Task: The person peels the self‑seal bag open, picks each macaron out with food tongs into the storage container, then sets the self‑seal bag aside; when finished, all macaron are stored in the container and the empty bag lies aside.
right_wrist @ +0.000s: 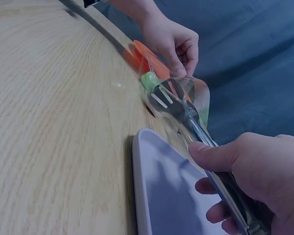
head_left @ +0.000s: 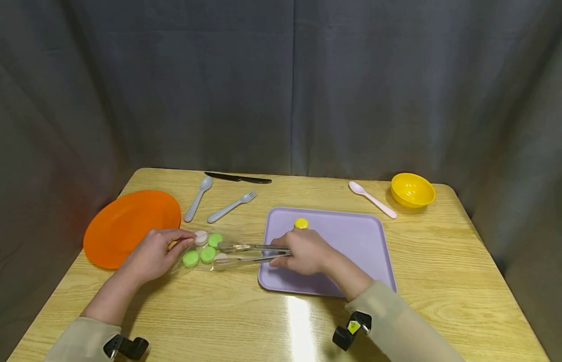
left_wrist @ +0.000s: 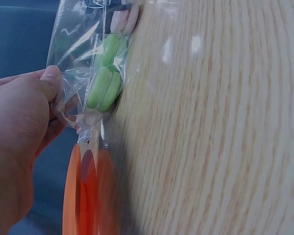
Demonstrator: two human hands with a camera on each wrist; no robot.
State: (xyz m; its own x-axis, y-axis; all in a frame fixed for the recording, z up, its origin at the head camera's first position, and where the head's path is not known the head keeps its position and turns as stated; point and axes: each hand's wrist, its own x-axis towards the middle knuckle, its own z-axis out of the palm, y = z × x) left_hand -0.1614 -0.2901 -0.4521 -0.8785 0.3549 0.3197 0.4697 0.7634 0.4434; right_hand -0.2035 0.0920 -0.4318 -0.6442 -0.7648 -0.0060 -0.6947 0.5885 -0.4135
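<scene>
My left hand [head_left: 157, 254] pinches the edge of a clear plastic bag [left_wrist: 78, 46] between thumb and fingers. Inside the bag lie several macarons, green ones [head_left: 190, 259] and pale pinkish ones [head_left: 201, 237]. My right hand [head_left: 304, 251] grips metal tongs [right_wrist: 202, 131] over the left part of a lilac tray [head_left: 353, 236]. The tongs point left, their two ends apart and at the bag's opening, around or next to the macarons on its right side; the exact contact cannot be told. A yellow macaron [head_left: 301, 223] sits on the tray behind my right hand.
An orange plate [head_left: 131, 226] is at the left, close to my left hand. Behind the bag lie a grey spoon [head_left: 198, 199], a grey fork [head_left: 232, 206] and a black knife [head_left: 237, 178]. A pink spoon [head_left: 373, 199] and a yellow bowl [head_left: 412, 190] are at the back right.
</scene>
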